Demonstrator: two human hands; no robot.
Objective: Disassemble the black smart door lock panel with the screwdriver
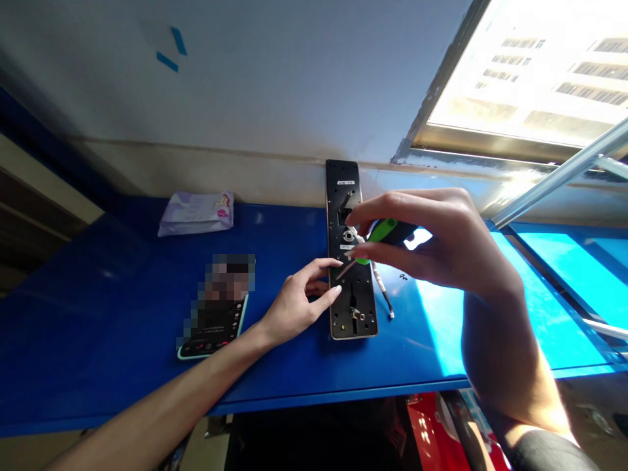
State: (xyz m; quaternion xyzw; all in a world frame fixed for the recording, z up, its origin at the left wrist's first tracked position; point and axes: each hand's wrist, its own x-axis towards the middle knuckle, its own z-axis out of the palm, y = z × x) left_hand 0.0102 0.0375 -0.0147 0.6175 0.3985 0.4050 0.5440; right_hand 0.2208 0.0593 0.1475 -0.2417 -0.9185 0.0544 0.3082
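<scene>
A long black plate [364, 288] with holes, posts and small labels lies lengthwise on the blue table. My left hand [299, 301] rests at its left edge, fingers apart, the fingertips touching the plate. Above the middle of the plate, my right hand [422, 239] grips a green and black screwdriver [384, 230] between thumb and fingers. Its shaft slants down and left towards the plate near my left fingertips; whether the tip sits in a screw is too small to tell. A white-wrapped cable [379, 278] hangs over the plate's right side, its connector on the table.
To the left on the blue table [122, 314] lie a phone [210, 327] with its screen lit and a white and purple packet [196, 213]. Small dark screws [403, 277] lie right of the plate. A metal frame [564, 171] stands at the right by the window.
</scene>
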